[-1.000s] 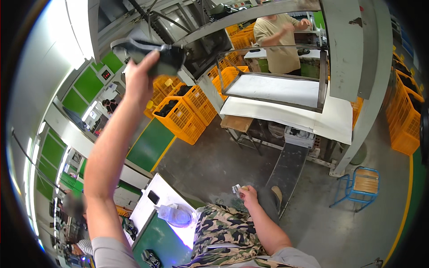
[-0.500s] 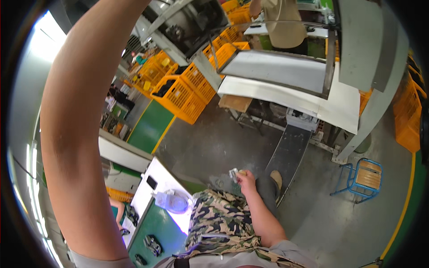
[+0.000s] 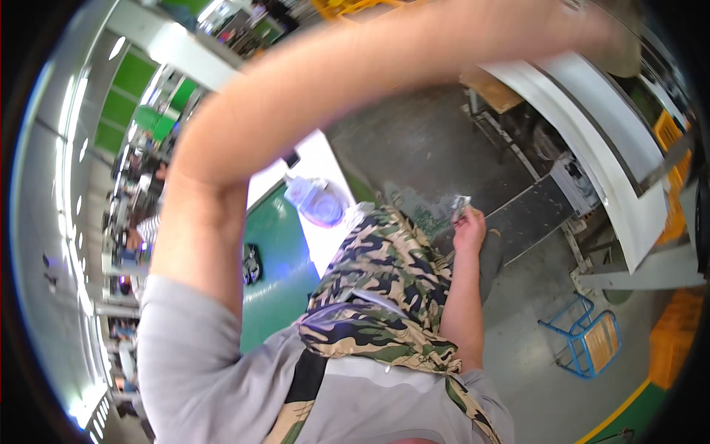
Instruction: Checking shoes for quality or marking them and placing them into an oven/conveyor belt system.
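Observation:
My left arm is raised and bent across the top of the head view. The left hand (image 3: 584,33) is smeared by motion at the upper right, partly cut off, so its fingers cannot be read. Low beside the camouflage apron (image 3: 392,274), my right hand (image 3: 469,228) is closed, pinching a small silvery-white piece (image 3: 461,202) at its fingertips; the kind of piece is unclear. To my left, a pale blue-lit device with a round dish (image 3: 322,203) sits on the white part of a workbench (image 3: 277,292). A dark part (image 3: 252,264) lies on its green mat, half hidden by my arm.
A blue-framed stool with a wooden seat (image 3: 603,344) stands at the right. Orange crates (image 3: 677,337) are stacked at the right edge. A white-topped machine table (image 3: 610,163) curves along the upper right, with a dark board (image 3: 529,218) low beside it. Several people are in the left background.
The view has turned, shifting the machine rightward. My left arm has swung from upright at the left to across the top. My right hand still holds the silvery-white piece.

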Available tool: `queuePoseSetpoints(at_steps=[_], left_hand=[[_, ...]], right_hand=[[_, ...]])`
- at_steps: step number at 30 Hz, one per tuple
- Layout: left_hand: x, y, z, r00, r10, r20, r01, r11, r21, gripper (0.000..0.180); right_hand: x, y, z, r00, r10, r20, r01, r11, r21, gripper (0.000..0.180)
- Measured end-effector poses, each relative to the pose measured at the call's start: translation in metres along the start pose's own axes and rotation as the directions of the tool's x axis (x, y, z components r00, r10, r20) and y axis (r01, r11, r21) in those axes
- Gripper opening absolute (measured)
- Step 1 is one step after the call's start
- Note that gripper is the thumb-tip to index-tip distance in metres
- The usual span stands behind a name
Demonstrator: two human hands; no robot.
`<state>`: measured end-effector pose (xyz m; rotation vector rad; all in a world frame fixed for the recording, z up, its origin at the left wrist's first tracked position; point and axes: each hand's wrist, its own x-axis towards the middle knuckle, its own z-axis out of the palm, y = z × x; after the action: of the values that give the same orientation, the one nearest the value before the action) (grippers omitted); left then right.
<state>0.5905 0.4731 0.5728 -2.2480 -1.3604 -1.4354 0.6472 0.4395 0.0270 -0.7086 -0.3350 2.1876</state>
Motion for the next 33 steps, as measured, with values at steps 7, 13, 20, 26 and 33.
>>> queuePoseSetpoints(at_steps=[7, 13, 20, 26, 33], left_hand=[[-0.416, -0.013, -0.087, 0.755, -0.638, 0.152, 0.583, 0.759, 0.289, 0.037], [-0.755, 0.088, -0.144, -0.346, -0.934, -0.086, 0.75, -0.33, 0.574, 0.072], [-0.888, 0.177, -0.179, -0.708, -0.622, -0.335, 0.562, -0.783, 0.267, 0.082], [-0.945, 0.145, -0.233, -0.675, -0.5, -0.542, 0.614, -0.788, -0.038, 0.089], [-0.966, 0.088, -0.296, -0.517, -0.408, -0.752, 0.713, -0.692, -0.114, 0.085]], right_hand=[[0.003, 0.008, 0.011, 0.995, 0.089, 0.038, -0.084, 0.989, -0.123, 0.011], [0.003, 0.013, 0.001, 0.984, 0.177, 0.009, -0.169, 0.955, -0.243, 0.011], [0.0, 0.019, -0.006, 0.969, 0.247, 0.018, -0.225, 0.907, -0.355, 0.011], [-0.011, 0.017, 0.005, 0.951, 0.301, -0.071, -0.301, 0.848, -0.435, 0.015], [-0.022, 0.017, 0.046, 0.962, 0.259, -0.09, -0.263, 0.778, -0.571, 0.021]])
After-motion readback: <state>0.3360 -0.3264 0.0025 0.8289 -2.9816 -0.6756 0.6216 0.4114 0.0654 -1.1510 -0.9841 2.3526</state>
